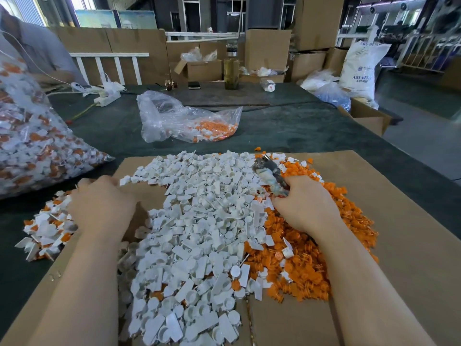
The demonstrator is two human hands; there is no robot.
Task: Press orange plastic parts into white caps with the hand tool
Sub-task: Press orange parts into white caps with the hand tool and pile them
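on cardboard (374, 196): my right hand (303, 206) clenched round worn metal tool (268, 171) between glossy white caps (199, 221) and orange parts (311, 265); left hand (102, 206) knuckles-up, grip unclear.

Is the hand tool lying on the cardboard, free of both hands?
No, the right hand grips the hand tool above the orange parts.

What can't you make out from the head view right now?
- Left hand: fingertips hidden behind its own back, so whether it holds a cap is unclear.
- Hand tool: blurred, handle covered by the right hand; its working end is unreadable.
- White caps: bottom of the heap cut off by the frame edge.
- Big bag of assembled parts: cut off at the left edge.
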